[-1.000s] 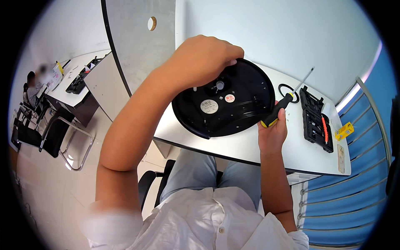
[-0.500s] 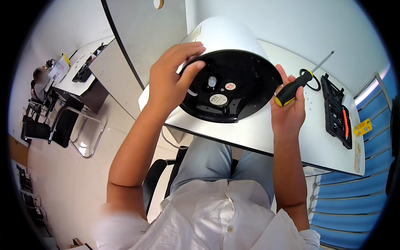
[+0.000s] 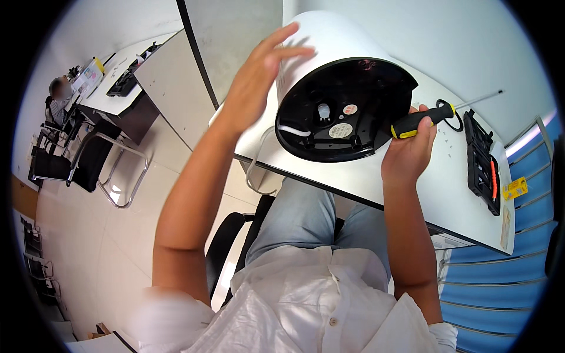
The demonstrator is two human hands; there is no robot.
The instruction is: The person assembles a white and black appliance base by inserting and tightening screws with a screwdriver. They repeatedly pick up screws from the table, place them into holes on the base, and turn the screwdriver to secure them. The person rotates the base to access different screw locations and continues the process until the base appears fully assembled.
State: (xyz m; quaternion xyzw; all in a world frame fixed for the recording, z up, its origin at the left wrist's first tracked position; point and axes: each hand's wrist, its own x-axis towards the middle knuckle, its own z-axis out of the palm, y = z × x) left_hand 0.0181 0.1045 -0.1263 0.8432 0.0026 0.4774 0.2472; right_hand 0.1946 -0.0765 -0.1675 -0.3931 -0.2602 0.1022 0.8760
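Observation:
A white, rounded appliance lies tipped on the table, its black underside facing me. A pale plug-like part, round stickers and a short piece of white cord show on that underside. My left hand is at the white shell's left side, fingers stretched and apart; whether the fingertips touch it I cannot tell. My right hand grips a screwdriver by its black-and-yellow handle, close to the underside's right edge. The screwdriver's metal shaft points up and right, away from the appliance.
On the table's right stands an open black tool case with an orange-red tool in it. Small screws and a black ring lie nearby. A yellow card is beyond the edge. A partition stands left; a person sits farther off.
My left hand has let go of the black rim and moved up along the white shell, its fingers spreading. The screwdriver now lies flatter in my right hand. The whole view has shifted slightly.

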